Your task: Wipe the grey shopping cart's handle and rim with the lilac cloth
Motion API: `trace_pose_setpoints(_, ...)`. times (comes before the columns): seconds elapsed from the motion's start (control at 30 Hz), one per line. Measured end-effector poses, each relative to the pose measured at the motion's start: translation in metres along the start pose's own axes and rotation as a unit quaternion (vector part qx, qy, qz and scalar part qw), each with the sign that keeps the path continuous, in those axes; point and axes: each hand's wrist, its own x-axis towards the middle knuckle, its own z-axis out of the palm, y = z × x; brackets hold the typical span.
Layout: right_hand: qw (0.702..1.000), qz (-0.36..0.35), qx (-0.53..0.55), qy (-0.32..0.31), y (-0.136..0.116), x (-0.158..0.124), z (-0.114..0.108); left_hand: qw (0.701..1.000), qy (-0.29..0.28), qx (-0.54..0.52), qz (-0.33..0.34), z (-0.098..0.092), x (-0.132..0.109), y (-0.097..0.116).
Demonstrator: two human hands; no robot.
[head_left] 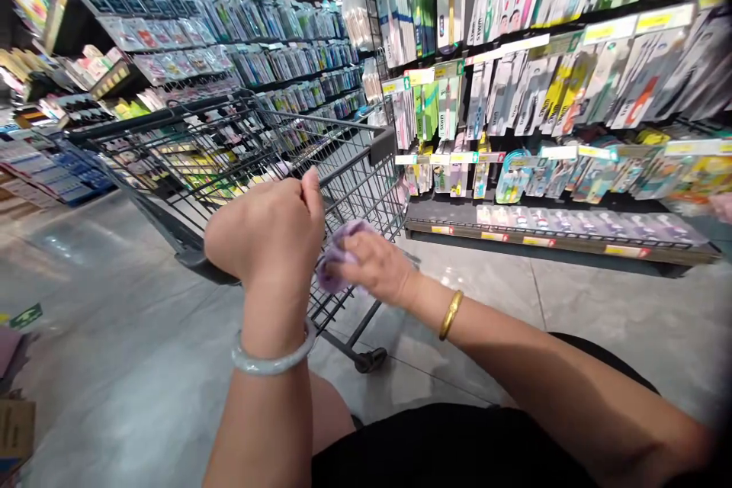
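A dark grey wire shopping cart (366, 202) stands in front of me. My left hand (268, 229), with a pale bangle at its wrist, is closed at the cart's near top rim, thumb upward; its curled fingers are mostly hidden behind the back of the hand. Lower and to the right, my right hand (380, 267) grips a crumpled purple cloth (337, 255). That cloth lies against the wire side of the cart, and the hand is slightly blurred. A gold bangle (451, 315) circles the right wrist.
Shelves of packaged toothbrushes (497, 91) rise on the right above a low ledge (549, 232). More racks (286, 53) of hanging packs line the back left. A cart wheel (370, 360) rests on the grey floor (126, 343). A cardboard box (16, 431) sits at lower left.
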Motion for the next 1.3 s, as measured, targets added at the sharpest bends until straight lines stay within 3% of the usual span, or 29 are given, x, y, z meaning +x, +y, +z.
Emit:
trace_pose_setpoints(0.1, 0.994, 0.103, -0.012, 0.032, 0.03, -0.003, 0.002, 1.0, -0.002, 0.009, -0.028, -0.004, 0.0, -0.016)
trace_pose_setpoints(0.17, 0.985, 0.164, -0.018, 0.04, 0.031, -0.004, 0.006, 0.999, 0.001, 0.019, -0.031, -0.003, -0.002, -0.028)
trace_pose_setpoints(0.23, 0.989, 0.146, -0.016, 0.025, 0.014, -0.002, 0.013, 0.999, 0.01, 0.033, -0.025, 0.0, -0.004, -0.041)
trace_pose_setpoints(0.37, 1.0, 0.003, 0.001, -0.022, -0.022, 0.008, 0.025, 0.997, 0.036, 0.057, -0.031, 0.006, -0.007, -0.065)
trace_pose_setpoints(0.5, 0.999, 0.036, -0.016, 0.002, -0.008, 0.017, 0.018, 0.996, 0.023, 0.059, -0.063, 0.005, -0.003, -0.081)
trace_pose_setpoints(0.63, 0.996, 0.073, -0.046, 0.021, -0.009, 0.015, 0.018, 0.998, 0.017, 0.026, -0.057, 0.002, 0.0, -0.073)
trace_pose_setpoints(0.77, 0.999, -0.008, -0.036, 0.002, -0.037, 0.016, 0.026, 0.991, 0.032, -0.11, 0.065, 0.01, 0.0, -0.036)
trace_pose_setpoints(0.83, 0.999, -0.012, -0.041, 0.006, -0.038, 0.024, 0.019, 0.986, 0.017, -0.139, 0.086, 0.016, -0.001, -0.019)
trace_pose_setpoints(0.93, 0.996, 0.05, -0.06, 0.032, -0.018, 0.041, -0.008, 0.989, 0.011, -0.139, 0.052, 0.024, -0.001, -0.007)
trace_pose_setpoints(1.0, 0.992, 0.093, -0.067, 0.051, -0.002, 0.045, -0.02, 0.989, 0.015, -0.147, 0.033, 0.026, 0.0, -0.008)
trace_pose_setpoints(1.07, 0.991, 0.102, -0.067, 0.051, 0.005, 0.037, -0.019, 0.988, 0.01, -0.149, 0.025, 0.026, 0.002, -0.014)
trace_pose_setpoints(1.23, 0.999, -0.024, -0.021, -0.034, -0.02, 0.001, 0.014, 0.993, 0.005, -0.117, -0.025, 0.025, 0.008, -0.033)
trace_pose_setpoints(1.3, 0.998, -0.041, -0.008, -0.043, -0.026, 0.002, 0.014, 0.993, 0.002, -0.106, -0.058, 0.026, 0.011, -0.042)
